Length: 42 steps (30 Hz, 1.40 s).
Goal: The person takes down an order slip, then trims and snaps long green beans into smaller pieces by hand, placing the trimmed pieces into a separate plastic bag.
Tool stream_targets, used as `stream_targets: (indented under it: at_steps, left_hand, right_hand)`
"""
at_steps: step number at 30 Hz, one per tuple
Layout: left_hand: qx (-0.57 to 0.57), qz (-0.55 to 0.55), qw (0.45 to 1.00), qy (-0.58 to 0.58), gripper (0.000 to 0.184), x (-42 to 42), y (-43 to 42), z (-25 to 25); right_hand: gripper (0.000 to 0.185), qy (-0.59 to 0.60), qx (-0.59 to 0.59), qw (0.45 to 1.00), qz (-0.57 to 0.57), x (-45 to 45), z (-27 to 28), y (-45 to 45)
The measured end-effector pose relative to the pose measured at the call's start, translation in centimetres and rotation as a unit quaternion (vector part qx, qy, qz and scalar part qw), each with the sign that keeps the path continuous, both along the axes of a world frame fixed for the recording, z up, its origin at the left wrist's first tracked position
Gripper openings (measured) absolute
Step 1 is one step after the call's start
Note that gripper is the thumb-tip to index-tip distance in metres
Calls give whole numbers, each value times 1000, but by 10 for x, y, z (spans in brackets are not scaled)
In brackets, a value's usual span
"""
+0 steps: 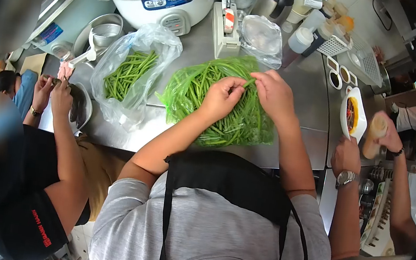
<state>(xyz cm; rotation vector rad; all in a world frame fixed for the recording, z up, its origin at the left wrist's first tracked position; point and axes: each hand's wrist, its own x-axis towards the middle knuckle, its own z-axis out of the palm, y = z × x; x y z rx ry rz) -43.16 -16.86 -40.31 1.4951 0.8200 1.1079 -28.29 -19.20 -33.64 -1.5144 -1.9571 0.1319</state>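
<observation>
Steel surface of the counter (310, 88) shows right of the green bag (176, 85), whose near side reaches about the front edge; a narrower strip separates it from the clear bag (164, 42). Green beans (239, 129) fill the former, fewer the latter: two bags. The left hand (224, 98) and right hand (275, 94), fingertips pinched, grip one bean (250, 82) above the green bag.
</observation>
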Motion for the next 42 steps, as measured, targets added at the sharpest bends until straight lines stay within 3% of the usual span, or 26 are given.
stream_targets:
  at_steps: [5, 10, 13, 14, 17, 19, 22, 26, 29, 33, 36, 39, 42]
  left_hand:
    - [19, 2, 1000, 18, 13, -1, 0, -1]
    - [25, -2, 1000, -9, 13, -3, -2, -2]
    - [69, 3, 997, 14, 11, -6, -1, -1]
    - [80, -1, 997, 17, 11, -7, -3, 3]
    - [62, -18, 998, -6, 9, -8, -6, 7]
    - [69, -15, 997, 7, 9, -13, -9, 9]
    - [42, -10, 997, -65, 8, -19, -8, 2]
    - [7, 53, 988, -145, 8, -40, 0, 18]
    - [18, 71, 984, -162, 8, -48, 3, 33]
    - [31, 99, 980, -169, 9, -53, 5, 36]
    - [40, 86, 982, -163, 8, -54, -1, 43]
    - [67, 22, 982, -176, 8, -51, -10, 47]
    - [131, -50, 973, -186, 8, -44, -17, 46]
  right_hand:
    - [6, -63, 46, 997, 11, 0, -3, -3]
    - [10, -83, 37, 996, 22, -2, -6, -3]
    - [11, 25, 19, 999, 32, -7, -14, -3]
    - [12, 121, -57, 991, 30, -9, -16, -3]
    - [14, 405, -236, 883, 35, -14, -19, -4]
    - [14, 577, -301, 758, 40, -20, -22, -6]
    - [15, 631, -283, 714, 105, -10, -22, -5]
    - [19, 391, -276, 878, 33, -8, -4, -7]
    - [17, 208, -247, 945, 51, -17, -2, -11]
    - [21, 213, -158, 961, 74, -31, -18, -11]
    - [20, 177, -204, 960, 69, -33, -18, -9]
    - [16, 75, -75, 994, 7, -36, -22, -3]
    - [14, 243, -91, 965, -40, -36, -15, 4]
